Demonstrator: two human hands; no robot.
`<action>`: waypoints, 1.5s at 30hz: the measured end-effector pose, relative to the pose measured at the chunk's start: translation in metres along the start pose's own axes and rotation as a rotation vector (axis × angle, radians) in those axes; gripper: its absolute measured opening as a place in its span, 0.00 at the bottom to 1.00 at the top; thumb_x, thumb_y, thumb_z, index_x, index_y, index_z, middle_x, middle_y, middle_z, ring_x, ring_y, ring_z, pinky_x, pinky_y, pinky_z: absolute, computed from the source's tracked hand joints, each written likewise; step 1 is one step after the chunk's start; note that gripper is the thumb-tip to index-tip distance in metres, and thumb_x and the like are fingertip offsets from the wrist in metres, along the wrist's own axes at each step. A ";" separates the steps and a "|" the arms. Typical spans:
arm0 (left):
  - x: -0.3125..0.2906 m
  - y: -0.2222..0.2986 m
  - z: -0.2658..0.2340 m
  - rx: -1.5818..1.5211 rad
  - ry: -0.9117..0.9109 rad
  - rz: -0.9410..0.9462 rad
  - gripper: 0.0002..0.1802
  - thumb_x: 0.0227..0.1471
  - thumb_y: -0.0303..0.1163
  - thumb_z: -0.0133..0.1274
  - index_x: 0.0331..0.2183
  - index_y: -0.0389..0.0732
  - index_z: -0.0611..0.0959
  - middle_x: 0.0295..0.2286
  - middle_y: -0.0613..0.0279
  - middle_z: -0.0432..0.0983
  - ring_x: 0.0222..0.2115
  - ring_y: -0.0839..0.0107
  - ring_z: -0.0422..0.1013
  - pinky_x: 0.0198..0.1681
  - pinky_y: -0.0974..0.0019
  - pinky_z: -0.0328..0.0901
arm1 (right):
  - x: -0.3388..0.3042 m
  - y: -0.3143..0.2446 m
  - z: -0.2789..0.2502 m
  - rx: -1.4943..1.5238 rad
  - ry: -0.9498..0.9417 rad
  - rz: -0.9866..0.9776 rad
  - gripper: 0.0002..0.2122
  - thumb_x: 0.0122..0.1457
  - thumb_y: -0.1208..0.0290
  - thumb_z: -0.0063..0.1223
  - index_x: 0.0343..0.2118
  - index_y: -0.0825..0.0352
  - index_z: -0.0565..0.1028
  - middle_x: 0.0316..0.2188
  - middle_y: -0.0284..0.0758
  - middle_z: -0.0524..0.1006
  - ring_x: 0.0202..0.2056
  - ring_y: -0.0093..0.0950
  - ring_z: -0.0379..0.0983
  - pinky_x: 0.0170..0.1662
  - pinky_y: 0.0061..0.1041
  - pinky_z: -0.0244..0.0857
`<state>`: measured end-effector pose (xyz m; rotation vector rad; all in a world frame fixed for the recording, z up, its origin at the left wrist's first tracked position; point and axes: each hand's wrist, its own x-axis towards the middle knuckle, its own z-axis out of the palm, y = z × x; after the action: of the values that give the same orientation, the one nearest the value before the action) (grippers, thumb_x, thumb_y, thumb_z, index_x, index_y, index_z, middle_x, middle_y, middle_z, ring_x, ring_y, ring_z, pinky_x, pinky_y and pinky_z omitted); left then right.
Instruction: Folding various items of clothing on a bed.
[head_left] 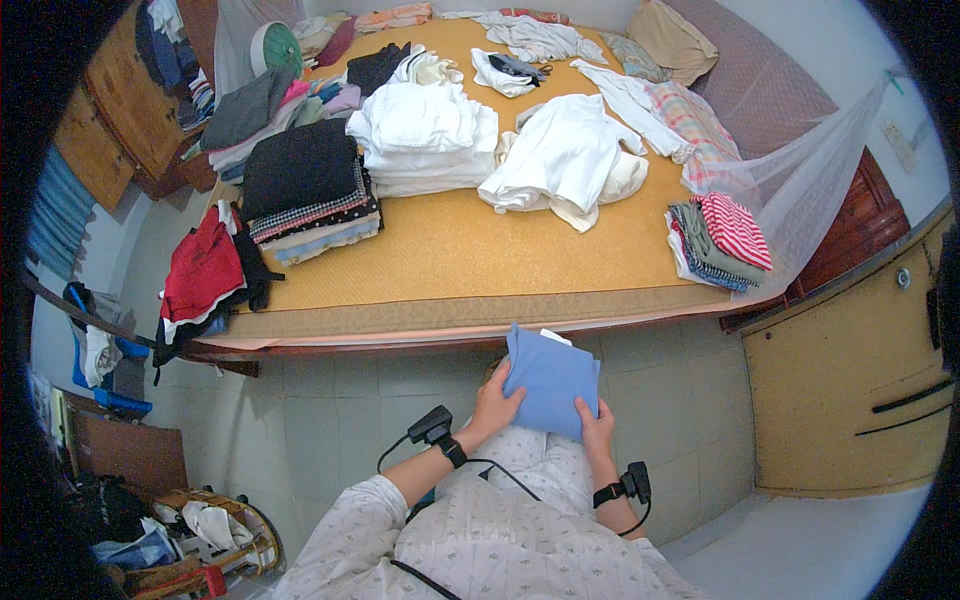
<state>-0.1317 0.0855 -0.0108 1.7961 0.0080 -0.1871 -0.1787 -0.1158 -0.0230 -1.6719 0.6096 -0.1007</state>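
Between my two hands I hold a folded blue cloth [552, 382], a flat, roughly square bundle, out in front of the bed's near edge. A bit of white shows at its top edge. My left hand [494, 402] grips its left side, the thumb on the near face and the fingers behind. On the lower right corner, my right hand [597, 425] pinches it the same way, thumb on top. Whether the blue piece is a garment, I cannot tell. A black strap with a small box sits on each wrist.
On the yellow bed mat [440, 250] stand a dark-topped clothes stack [300, 165], a white stack [425, 130], loose white clothes [570, 155] and a smaller stack with a red-striped top [735, 230]. Red clothing [203, 270] hangs over the left corner. A basket [255, 540] stands lower left.
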 end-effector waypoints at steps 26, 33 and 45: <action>0.000 -0.003 0.001 0.023 0.013 0.009 0.33 0.43 0.28 0.53 0.52 0.32 0.62 0.48 0.44 0.63 0.48 0.56 0.64 0.50 0.63 0.58 | 0.001 0.004 0.000 0.013 0.005 0.002 0.21 0.48 0.65 0.58 0.40 0.77 0.71 0.36 0.39 0.74 0.36 0.25 0.69 0.42 0.23 0.61; 0.001 -0.006 0.001 -0.001 -0.013 -0.015 0.33 0.43 0.28 0.53 0.52 0.33 0.62 0.49 0.44 0.63 0.48 0.56 0.64 0.50 0.64 0.58 | 0.001 0.003 -0.001 0.010 -0.004 -0.002 0.21 0.48 0.64 0.59 0.40 0.77 0.71 0.35 0.39 0.74 0.36 0.25 0.69 0.42 0.22 0.61; 0.002 -0.011 0.004 -0.050 0.015 0.022 0.31 0.43 0.28 0.53 0.51 0.34 0.64 0.45 0.44 0.68 0.45 0.56 0.67 0.47 0.63 0.61 | 0.000 0.001 -0.001 -0.004 -0.005 -0.008 0.21 0.49 0.64 0.58 0.41 0.76 0.71 0.35 0.39 0.75 0.36 0.24 0.69 0.41 0.22 0.61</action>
<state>-0.1310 0.0836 -0.0229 1.7466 0.0035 -0.1563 -0.1795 -0.1169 -0.0242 -1.6783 0.6002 -0.1010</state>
